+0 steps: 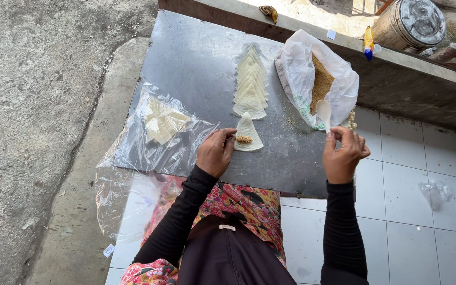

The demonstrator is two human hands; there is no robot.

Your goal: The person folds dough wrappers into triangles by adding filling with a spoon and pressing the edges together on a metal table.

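Observation:
My left hand (216, 151) rests on the dark metal sheet (196, 58), fingertips touching the edge of a pale triangular wrapper (248, 130) that has a small heap of brown filling (244, 139) on it. My right hand (345, 153) pinches the handle of a white spoon (323, 112), whose bowl points up toward a white plastic bag (302, 71) of brown crumbly filling (321, 82). A row of overlapping triangular wrappers (251, 84) lies just beyond the filled one.
A clear plastic sheet (133, 158) at the left holds a stack of cut wrappers (162, 122). White floor tiles (412, 174) lie at the right. A wooden ledge (397, 79) runs behind, with a round metal-lidded container (411, 22) and a yellow-and-blue packet (368, 42).

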